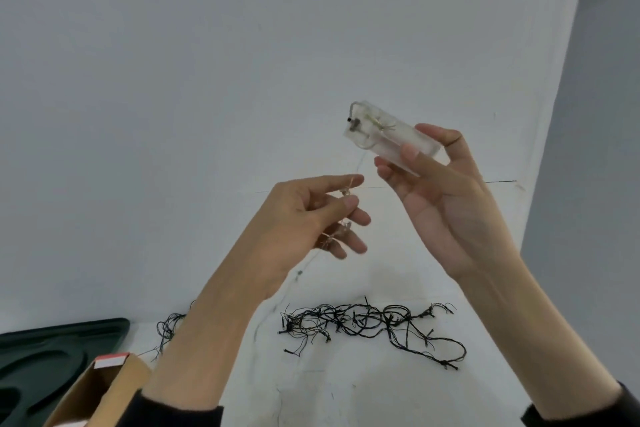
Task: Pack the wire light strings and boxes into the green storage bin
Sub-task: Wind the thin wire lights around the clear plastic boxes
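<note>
My right hand (446,191) is raised and grips a clear plastic battery box (388,133) by its near end. A thin wire light string (360,163) runs from the box down to my left hand (311,215), which pinches it between thumb and forefinger, with a few loops round the other fingers. The rest of that wire trails down toward the white table. A tangled black wire light string (367,322) lies on the table below my hands. Another black wire bunch (169,326) shows left of my left forearm. The dark green bin piece (59,354) sits at the lower left.
An open cardboard box (104,388) with a red and white flap stands at the bottom left, in front of the green plastic. A pale wall (242,45) rises behind the white table (329,392), and a grey panel (595,149) is at the right.
</note>
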The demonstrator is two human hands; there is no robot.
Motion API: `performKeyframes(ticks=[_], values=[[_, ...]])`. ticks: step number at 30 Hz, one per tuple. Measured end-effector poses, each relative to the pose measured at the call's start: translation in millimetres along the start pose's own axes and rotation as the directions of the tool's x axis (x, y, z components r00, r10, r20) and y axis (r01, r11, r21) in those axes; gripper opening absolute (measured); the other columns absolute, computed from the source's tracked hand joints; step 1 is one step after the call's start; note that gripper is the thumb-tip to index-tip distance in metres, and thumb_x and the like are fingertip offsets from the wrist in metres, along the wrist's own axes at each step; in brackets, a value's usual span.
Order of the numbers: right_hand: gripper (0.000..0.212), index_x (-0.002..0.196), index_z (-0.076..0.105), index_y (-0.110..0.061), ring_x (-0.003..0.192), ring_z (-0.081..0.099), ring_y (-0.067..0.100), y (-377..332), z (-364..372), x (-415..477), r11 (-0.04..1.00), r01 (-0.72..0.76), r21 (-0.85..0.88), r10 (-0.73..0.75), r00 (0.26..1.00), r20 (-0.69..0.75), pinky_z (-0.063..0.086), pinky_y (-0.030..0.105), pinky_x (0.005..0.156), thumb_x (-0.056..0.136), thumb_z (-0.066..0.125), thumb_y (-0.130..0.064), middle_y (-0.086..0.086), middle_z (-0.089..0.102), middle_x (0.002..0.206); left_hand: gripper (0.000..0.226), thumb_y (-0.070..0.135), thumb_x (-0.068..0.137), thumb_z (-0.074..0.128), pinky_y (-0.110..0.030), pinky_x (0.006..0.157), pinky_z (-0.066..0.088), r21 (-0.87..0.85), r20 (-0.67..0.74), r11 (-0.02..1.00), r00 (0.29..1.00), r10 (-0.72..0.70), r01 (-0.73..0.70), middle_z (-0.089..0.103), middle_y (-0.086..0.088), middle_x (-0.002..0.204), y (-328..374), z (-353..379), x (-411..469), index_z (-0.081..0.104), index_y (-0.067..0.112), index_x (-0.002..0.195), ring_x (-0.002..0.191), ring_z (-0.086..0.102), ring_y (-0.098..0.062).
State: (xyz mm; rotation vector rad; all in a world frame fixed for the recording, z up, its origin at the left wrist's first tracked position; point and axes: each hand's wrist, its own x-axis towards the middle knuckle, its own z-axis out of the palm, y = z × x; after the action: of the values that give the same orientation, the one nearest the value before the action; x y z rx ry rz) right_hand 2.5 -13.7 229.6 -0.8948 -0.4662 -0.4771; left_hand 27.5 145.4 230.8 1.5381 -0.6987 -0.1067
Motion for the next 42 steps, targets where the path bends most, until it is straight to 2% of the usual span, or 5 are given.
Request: performKeyframes(ticks=[12,18,21,30,42], values=[[0.034,0.090,0.048,-0.042,0.088,0.062,0.013,18.6,5.5,-5.5,0.384,0.449,-0.807,-0.421,0.863,0.279,0.043,0.017,0.073,0.086,0.064,-0.012,-0.011,0.069,0.101,0.015,0.033,0.085,0.061,-0.013,0.040,0.029,0.359,-0.078,0.933,0.997,0.025,0.005,0.065,0.008,0.064,10.0,-21.6,-23.6,0.074,0.024,0.084,0.040,0.035,-0.009],[0.034,0.089,0.047,-0.033,0.070,0.054,-0.004,19.1,3.8,-9.8,0.186,0.395,-0.900,-0.194,0.912,0.361,0.036,0.004,0.062,0.083,0.064,-0.003,-0.011,0.063,0.081,0.019,0.034,0.090,0.050,-0.026,0.045,0.041,0.959,0.145,0.136,0.839,0.525,-0.250,0.059,0.012,0.081,4.3,-33.3,-23.1,0.067,0.028,0.082,0.043,0.040,-0.007],[0.026,0.090,0.053,-0.029,0.059,0.048,0.007,15.7,-2.5,-9.0,0.334,0.231,-0.914,0.065,0.961,0.267,0.038,0.016,0.061,0.080,0.066,-0.010,0.001,0.061,0.074,0.028,0.036,0.088,0.043,-0.027,0.038,0.039,0.940,0.265,0.020,0.765,0.587,-0.340,0.060,0.010,0.083,5.8,-45.0,-17.8,0.068,0.025,0.083,0.051,0.042,-0.006],[0.038,0.095,0.061,-0.011,0.065,0.058,0.027,32.5,-10.4,-14.3,0.923,-0.372,-0.094,0.378,0.837,0.395,0.051,0.030,0.063,0.064,0.079,0.000,0.024,0.057,0.089,0.021,0.010,0.080,0.064,-0.012,0.042,0.030,0.294,0.011,0.924,0.968,0.251,-0.243,0.061,0.008,0.060,-19.1,-43.0,-2.1,0.071,0.029,0.072,0.046,0.043,-0.003],[0.043,0.097,0.055,-0.008,0.062,0.061,0.024,50.3,-2.2,-12.3,0.952,-0.307,0.022,0.301,0.943,0.144,0.053,0.027,0.060,0.060,0.078,-0.006,0.020,0.062,0.077,0.025,0.021,0.090,0.057,-0.019,0.038,0.036,0.257,-0.247,0.960,0.953,0.178,-0.112,0.065,0.003,0.057,-36.1,-20.8,-12.5,0.069,0.012,0.070,0.041,0.048,-0.012]])
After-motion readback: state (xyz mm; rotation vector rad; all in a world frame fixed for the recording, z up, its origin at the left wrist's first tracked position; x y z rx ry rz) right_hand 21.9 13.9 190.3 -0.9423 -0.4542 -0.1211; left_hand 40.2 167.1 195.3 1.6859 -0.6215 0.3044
